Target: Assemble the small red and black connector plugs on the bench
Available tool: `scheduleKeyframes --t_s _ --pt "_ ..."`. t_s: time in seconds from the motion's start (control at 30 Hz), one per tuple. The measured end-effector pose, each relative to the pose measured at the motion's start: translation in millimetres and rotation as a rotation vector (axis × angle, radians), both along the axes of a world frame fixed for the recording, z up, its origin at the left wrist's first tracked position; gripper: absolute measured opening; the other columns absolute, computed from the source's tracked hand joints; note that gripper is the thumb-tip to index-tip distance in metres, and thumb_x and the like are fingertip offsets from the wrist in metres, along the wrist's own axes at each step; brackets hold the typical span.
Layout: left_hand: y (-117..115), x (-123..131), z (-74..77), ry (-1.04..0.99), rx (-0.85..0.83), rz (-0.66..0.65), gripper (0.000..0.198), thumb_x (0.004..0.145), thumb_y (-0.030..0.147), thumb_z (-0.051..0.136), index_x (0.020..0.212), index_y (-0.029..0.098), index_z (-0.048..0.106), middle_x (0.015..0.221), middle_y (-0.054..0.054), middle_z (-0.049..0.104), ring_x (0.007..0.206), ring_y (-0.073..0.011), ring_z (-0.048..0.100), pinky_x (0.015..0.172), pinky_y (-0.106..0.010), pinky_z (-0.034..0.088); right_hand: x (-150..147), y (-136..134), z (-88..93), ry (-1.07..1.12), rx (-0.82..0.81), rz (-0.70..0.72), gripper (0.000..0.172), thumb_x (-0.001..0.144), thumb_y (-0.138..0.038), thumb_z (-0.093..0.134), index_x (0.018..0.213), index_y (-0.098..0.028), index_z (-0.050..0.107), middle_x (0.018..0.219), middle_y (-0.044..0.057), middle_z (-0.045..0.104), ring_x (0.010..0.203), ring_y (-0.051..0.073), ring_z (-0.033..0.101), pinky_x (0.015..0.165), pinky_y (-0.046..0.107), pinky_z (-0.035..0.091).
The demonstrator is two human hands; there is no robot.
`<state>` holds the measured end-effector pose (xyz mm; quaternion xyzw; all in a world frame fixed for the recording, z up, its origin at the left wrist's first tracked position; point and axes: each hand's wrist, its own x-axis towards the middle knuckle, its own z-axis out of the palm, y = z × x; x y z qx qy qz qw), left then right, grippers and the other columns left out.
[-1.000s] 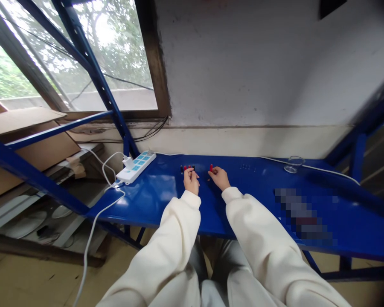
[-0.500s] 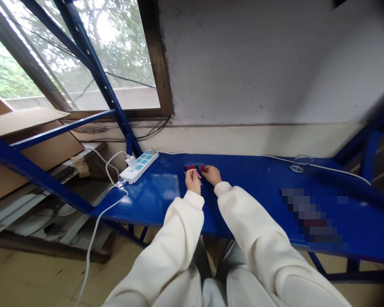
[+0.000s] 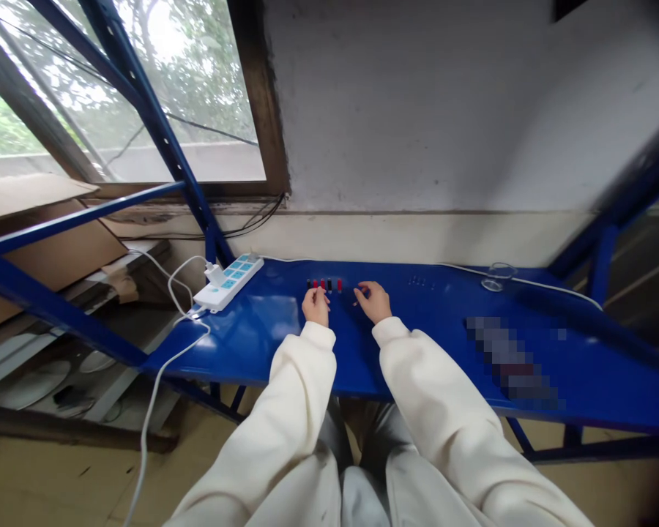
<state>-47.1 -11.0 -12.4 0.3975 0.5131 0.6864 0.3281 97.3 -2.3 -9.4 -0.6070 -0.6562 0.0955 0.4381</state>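
Observation:
Several small red and black pieces stand in a row on the blue table, near its far edge. A black piece is at the row's left end, and a red piece stands a little apart at the right end. Just in front of the row's left part, my left hand has its fingers drawn together; whether anything is between them is too small to tell. To the right of the row, my right hand is held with thumb and fingers apart, nothing visible between them.
A white power strip with a plugged cable lies at the table's left end. Tiny clear pieces lie to the right, then a clear round object by a white cable. A blurred, pixelated item is at the right front.
My right hand has let go of the red piece at the row's right end and moved off to the right, its fingers opening. The view has shifted slightly.

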Motion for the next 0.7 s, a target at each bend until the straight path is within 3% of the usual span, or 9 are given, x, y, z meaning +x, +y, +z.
scheduleKeyframes --t_s 0.13,0.3,0.7 --pt "1 -2 -1.2 -0.023 0.001 -0.004 0.027 0.075 0.038 0.047 0.062 0.015 0.05 0.043 0.006 0.044 0.031 -0.0035 0.037 0.033 -0.016 0.028 20 -10 -4.6 0.322 0.08 -0.011 0.031 0.073 -0.039 0.046 0.085 -0.014 0.061 0.078 0.007 0.062 0.065 0.014 0.053 0.065 0.028 0.043" --pt "-1 0 1.6 -0.028 -0.019 -0.028 0.032 0.074 0.039 0.047 0.053 0.016 0.044 0.039 0.005 0.042 0.029 -0.0037 0.036 0.032 -0.016 0.027 33 -14 -15.4 0.643 -0.022 -0.104 0.036 0.067 -0.047 0.05 0.076 -0.013 0.06 0.061 0.004 0.059 0.048 0.011 0.048 0.049 0.026 0.041" --pt "-1 1 1.4 -0.03 -0.047 -0.016 0.032 0.075 0.035 0.047 0.05 0.016 0.043 0.037 0.006 0.041 0.029 -0.0036 0.036 0.032 -0.016 0.027 28 -17 -17.1 0.532 -0.042 -0.079 0.036 0.068 -0.048 0.049 0.077 -0.015 0.061 0.06 0.004 0.06 0.054 0.013 0.052 0.052 0.026 0.043"
